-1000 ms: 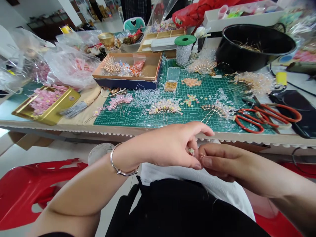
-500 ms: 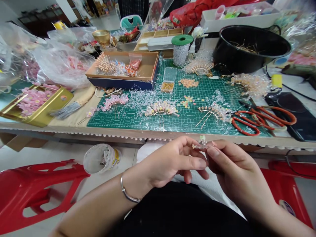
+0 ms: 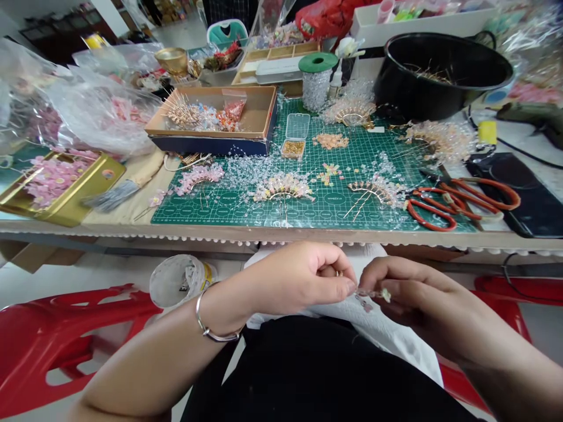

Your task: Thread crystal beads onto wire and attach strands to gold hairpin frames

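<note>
My left hand (image 3: 303, 278), with a silver bangle at its wrist, pinches one end of a small beaded sprig (image 3: 367, 293) between thumb and fingertips. Clear and pink beads and a pale green flower show on it. My right hand (image 3: 409, 290) has its fingers curled closed at the sprig's other end; its exact grip is partly hidden. Both hands are over my lap, just in front of the table edge. Beyond them, on a green cutting mat (image 3: 211, 214), lie a beaded hair comb (image 3: 284, 189), a second comb (image 3: 378, 192) and a pink floral piece (image 3: 200, 177).
Red-handled pliers (image 3: 461, 202) and a dark phone (image 3: 519, 193) lie at the right. A shallow box (image 3: 211, 143) of beads, a gold tin (image 3: 94, 184), a green-capped spool (image 3: 315, 82) and a black basin (image 3: 387, 94) stand behind. A white bucket (image 3: 169, 281) and red stool (image 3: 109, 310) are below left.
The left fingers have closed from a loose spread into a pinch on the sprig. The sprig has turned, its green flower swinging from the top to the right. The view has shifted slightly.
</note>
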`<move>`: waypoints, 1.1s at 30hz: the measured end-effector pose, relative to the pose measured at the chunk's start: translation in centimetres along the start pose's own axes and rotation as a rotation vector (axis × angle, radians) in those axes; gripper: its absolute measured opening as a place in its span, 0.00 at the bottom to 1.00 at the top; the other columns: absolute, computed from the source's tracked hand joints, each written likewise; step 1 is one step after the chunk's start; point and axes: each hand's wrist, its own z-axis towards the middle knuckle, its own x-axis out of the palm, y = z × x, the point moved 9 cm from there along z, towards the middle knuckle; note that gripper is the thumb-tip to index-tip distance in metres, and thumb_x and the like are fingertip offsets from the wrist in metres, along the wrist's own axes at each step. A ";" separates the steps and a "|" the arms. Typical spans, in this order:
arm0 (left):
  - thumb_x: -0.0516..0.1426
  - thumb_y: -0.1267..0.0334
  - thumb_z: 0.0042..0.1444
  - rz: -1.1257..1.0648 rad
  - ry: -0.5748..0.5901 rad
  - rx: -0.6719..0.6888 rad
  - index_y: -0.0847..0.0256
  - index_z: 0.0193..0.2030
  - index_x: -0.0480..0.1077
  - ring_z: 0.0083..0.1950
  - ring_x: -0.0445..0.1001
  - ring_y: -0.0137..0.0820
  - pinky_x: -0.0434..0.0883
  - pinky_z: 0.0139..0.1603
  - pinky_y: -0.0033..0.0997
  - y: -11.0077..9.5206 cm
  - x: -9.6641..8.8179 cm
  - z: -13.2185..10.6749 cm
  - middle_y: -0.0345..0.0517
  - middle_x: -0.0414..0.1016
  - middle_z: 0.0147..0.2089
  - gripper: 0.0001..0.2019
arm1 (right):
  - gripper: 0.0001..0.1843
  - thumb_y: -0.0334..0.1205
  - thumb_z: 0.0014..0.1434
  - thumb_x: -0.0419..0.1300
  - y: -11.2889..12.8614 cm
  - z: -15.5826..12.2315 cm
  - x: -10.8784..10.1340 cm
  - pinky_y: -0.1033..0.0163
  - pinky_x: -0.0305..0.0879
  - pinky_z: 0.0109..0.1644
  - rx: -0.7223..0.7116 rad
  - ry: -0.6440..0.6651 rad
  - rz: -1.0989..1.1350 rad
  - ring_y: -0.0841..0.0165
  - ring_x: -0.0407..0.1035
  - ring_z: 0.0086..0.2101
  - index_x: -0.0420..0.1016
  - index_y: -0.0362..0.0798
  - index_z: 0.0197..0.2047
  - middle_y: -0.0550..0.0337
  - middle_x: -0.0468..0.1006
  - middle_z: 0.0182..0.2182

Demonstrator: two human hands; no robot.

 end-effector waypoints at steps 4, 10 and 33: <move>0.58 0.59 0.57 0.115 -0.038 -0.059 0.59 0.35 0.72 0.25 0.60 0.25 0.56 0.24 0.26 -0.2 -0.4 -0.2 0.36 0.64 0.25 0.06 | 0.12 0.53 0.63 0.62 0.5 -0.4 0.3 0.65 0.62 0.31 -0.047 0.026 -0.171 0.68 0.64 0.30 0.78 0.54 0.40 0.63 0.72 0.30; 0.61 0.55 0.57 -0.104 -0.120 -0.031 0.61 0.34 0.72 0.28 0.61 0.25 0.58 0.28 0.25 0.4 -0.5 0.3 0.37 0.66 0.27 0.10 | 0.10 0.47 0.65 0.61 1.8 -1.4 0.2 0.62 0.67 0.35 -0.260 -0.203 -0.388 0.63 0.71 0.38 0.72 0.57 0.49 0.59 0.77 0.40; 0.58 0.62 0.62 0.083 0.029 0.081 0.61 0.46 0.68 0.35 0.71 0.26 0.69 0.36 0.26 -1.1 -0.2 -1.2 0.40 0.72 0.36 0.08 | 0.15 0.50 0.58 0.69 -1.7 0.8 0.6 0.67 0.38 0.22 0.008 -0.031 0.444 0.77 0.43 0.20 0.77 0.49 0.28 0.70 0.56 0.16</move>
